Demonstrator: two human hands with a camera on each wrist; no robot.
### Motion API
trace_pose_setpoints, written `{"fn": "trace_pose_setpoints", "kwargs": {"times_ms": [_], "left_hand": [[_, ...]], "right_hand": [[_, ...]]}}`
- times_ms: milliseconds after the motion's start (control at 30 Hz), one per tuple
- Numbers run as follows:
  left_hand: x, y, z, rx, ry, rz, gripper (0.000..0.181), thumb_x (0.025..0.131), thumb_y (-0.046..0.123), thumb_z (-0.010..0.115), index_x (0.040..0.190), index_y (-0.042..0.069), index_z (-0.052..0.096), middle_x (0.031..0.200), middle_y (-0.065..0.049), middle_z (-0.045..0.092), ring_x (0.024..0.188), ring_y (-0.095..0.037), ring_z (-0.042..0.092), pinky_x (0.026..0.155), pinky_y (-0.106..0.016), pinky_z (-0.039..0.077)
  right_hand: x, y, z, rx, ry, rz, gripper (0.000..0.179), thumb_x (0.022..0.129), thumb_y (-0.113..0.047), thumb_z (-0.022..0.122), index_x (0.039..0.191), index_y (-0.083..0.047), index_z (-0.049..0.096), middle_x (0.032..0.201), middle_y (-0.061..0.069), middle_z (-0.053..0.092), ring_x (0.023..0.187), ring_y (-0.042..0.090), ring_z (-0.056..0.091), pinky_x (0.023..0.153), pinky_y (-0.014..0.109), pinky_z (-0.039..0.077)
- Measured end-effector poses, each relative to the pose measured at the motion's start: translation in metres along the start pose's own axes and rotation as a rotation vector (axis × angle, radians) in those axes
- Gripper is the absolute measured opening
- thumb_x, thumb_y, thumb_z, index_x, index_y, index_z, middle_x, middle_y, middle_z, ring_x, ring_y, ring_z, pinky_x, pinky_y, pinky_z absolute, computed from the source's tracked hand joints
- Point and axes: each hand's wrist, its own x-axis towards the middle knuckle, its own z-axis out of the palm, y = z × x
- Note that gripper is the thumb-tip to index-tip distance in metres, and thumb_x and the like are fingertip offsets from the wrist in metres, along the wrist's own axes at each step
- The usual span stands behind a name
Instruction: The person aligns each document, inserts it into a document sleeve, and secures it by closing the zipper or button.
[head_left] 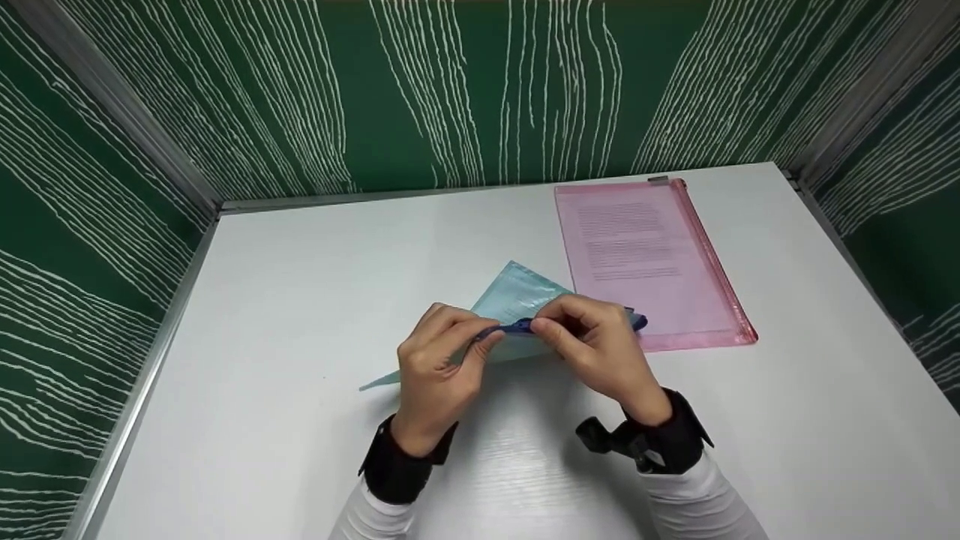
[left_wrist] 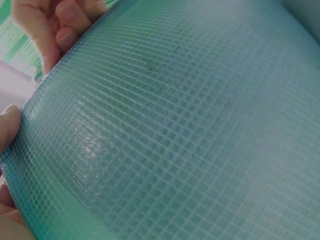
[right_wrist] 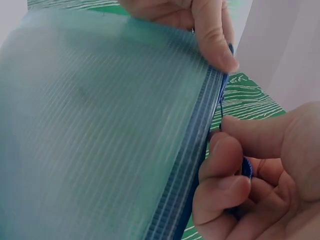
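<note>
A translucent blue-green mesh zip file bag (head_left: 517, 289) is held tilted above the table, its dark blue zipper edge (head_left: 517, 326) towards me. My left hand (head_left: 439, 364) pinches that edge between thumb and fingers. Just to its right, my right hand (head_left: 600, 349) pinches a thin dark piece at the zipper with thumb and index finger. The right wrist view shows the right hand (right_wrist: 260, 170) close beside the zipper strip (right_wrist: 187, 145), with a bit of blue between its curled fingers. The mesh side (left_wrist: 175, 125) fills most of the left wrist view.
A pink zip file bag (head_left: 705, 300) with a printed sheet (head_left: 622, 240) inside lies flat at the back right, partly behind the blue-green bag. Green panels (head_left: 480, 90) with white lines stand around the white table (head_left: 262, 315).
</note>
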Motion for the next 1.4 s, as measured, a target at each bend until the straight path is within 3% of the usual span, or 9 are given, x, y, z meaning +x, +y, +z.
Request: {"fn": "trace_pose_setpoints", "kwargs": {"times_ms": [333, 767, 900, 1100, 1400], "left_hand": [[0.0, 0.001, -0.001, 0.001, 0.011, -0.013, 0.009, 0.078, 0.011, 0.073, 0.087, 0.01, 0.072, 0.078, 0.002, 0.061, 0.074, -0.009, 0.053, 0.064, -0.02, 0.042], [0.0, 0.001, 0.0, -0.004, 0.044, 0.003, 0.01, 0.077, 0.009, 0.073, 0.087, 0.009, 0.073, 0.078, 0.001, 0.062, 0.073, -0.01, 0.053, 0.064, -0.021, 0.043], [0.0, 0.0, -0.001, -0.004, 0.053, 0.01, 0.011, 0.077, 0.007, 0.073, 0.088, 0.009, 0.072, 0.078, 0.0, 0.061, 0.074, -0.01, 0.053, 0.063, -0.021, 0.043], [0.002, 0.0, -0.005, -0.021, 0.078, 0.001, 0.011, 0.076, 0.006, 0.073, 0.087, 0.008, 0.072, 0.078, 0.0, 0.061, 0.074, -0.011, 0.054, 0.064, -0.022, 0.043], [0.001, -0.001, -0.007, -0.019, 0.059, -0.004, 0.012, 0.077, 0.007, 0.072, 0.089, 0.01, 0.072, 0.079, 0.0, 0.061, 0.075, -0.01, 0.054, 0.066, -0.023, 0.043]], "right_hand": [[-0.001, 0.008, -0.001, 0.007, 0.002, 0.029, 0.006, 0.086, -0.008, 0.063, 0.08, -0.009, 0.064, 0.059, -0.002, 0.05, 0.046, 0.007, 0.044, 0.042, 0.021, 0.037], [-0.003, 0.011, -0.001, 0.012, -0.007, 0.047, 0.008, 0.087, -0.011, 0.063, 0.081, -0.005, 0.064, 0.06, -0.002, 0.051, 0.047, 0.008, 0.045, 0.043, 0.022, 0.037], [-0.003, 0.012, -0.001, 0.0, 0.007, 0.06, 0.007, 0.086, -0.01, 0.063, 0.079, -0.01, 0.064, 0.059, -0.002, 0.051, 0.047, 0.008, 0.045, 0.043, 0.022, 0.037], [0.002, -0.001, 0.0, -0.032, 0.034, 0.079, 0.01, 0.084, -0.003, 0.063, 0.075, -0.006, 0.062, 0.056, 0.001, 0.049, 0.045, 0.009, 0.043, 0.042, 0.022, 0.035], [0.005, -0.018, -0.001, -0.03, 0.034, 0.091, 0.01, 0.085, -0.001, 0.061, 0.075, -0.003, 0.062, 0.056, 0.003, 0.049, 0.045, 0.009, 0.044, 0.043, 0.023, 0.036]]}}
